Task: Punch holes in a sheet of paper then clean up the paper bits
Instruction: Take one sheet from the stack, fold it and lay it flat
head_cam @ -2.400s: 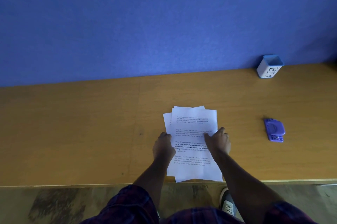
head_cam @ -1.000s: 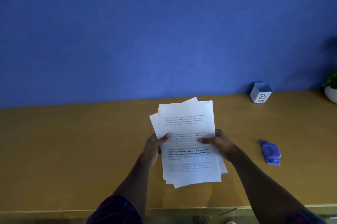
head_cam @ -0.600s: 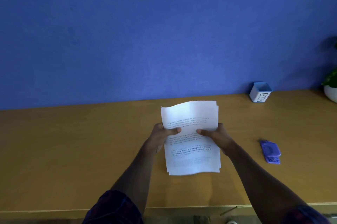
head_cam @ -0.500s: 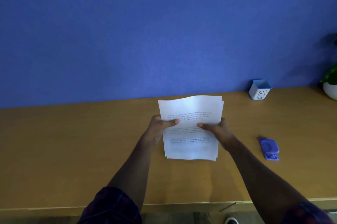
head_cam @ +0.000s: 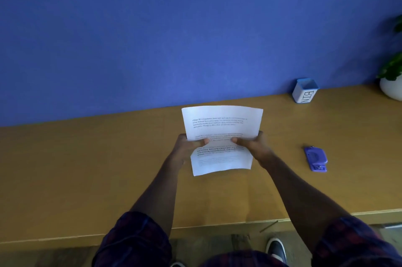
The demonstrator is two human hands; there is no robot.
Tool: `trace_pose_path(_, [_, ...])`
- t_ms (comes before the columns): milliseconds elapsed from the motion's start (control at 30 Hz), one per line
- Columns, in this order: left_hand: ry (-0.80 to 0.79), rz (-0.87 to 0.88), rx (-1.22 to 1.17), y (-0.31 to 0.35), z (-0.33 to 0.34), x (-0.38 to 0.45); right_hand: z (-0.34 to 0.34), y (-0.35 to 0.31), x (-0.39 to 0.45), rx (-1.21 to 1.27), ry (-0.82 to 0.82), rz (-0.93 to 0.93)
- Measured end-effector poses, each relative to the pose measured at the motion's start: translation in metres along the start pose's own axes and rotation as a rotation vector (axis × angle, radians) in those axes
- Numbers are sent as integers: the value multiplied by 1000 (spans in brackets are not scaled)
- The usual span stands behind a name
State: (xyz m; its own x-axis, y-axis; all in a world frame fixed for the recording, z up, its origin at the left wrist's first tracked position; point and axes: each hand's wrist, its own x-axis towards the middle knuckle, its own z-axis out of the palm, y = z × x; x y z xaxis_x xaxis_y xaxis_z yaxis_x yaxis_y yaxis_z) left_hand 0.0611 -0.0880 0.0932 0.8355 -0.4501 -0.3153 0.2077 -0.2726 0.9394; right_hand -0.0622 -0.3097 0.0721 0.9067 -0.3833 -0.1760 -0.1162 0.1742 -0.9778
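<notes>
I see white printed sheets [head_cam: 221, 127] with black text over a yellow-brown wooden bench [head_cam: 87, 169]. The hole punch [head_cam: 315, 158] is purple, the wall [head_cam: 174, 27] blue, the white bin cup [head_cam: 304, 91] blue-rimmed, and my sleeves [head_cam: 134, 242] dark plaid.

printed paper stack [head_cam: 221, 123]: white, bowed, held above desk | purple hole punch [head_cam: 315, 158]: flat, well right | "BIN" cup [head_cam: 304, 91]: upright, by wall

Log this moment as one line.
left hand: grips paper stack | right hand: grips stack | hole punch: untouched on desk | holes: none yet
</notes>
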Motion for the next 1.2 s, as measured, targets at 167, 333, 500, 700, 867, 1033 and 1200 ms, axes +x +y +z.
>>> trace_pose_path(167, [-7, -16, 118, -13, 0, 0, -6, 3, -5, -175, 7, 45])
trace_pose_path(333, [7, 34, 45, -6, -4, 1, -2, -3, -5, -144, 60, -2])
trace_pose_path(500, [25, 49, 80, -10, 1, 0, -4, 1, -10, -305, 92, 88])
trace_pose_path(700, [253, -99, -309, -21, 6, -6, -4, 21, -16, -336, 335, 68])
trace_pose_path(867, [131, -141, -579, -21, 8, -16, 3, 27, -16, 57, 201, 305])
trace_pose_path(1033, [-9, -170, -605, -20, 14, -22, 13, 26, -10, 302, -23, 59])
trace_pose_path(1200, [21, -157, -661, -18, -4, -16, 1, 18, -1, 275, 110, 25])
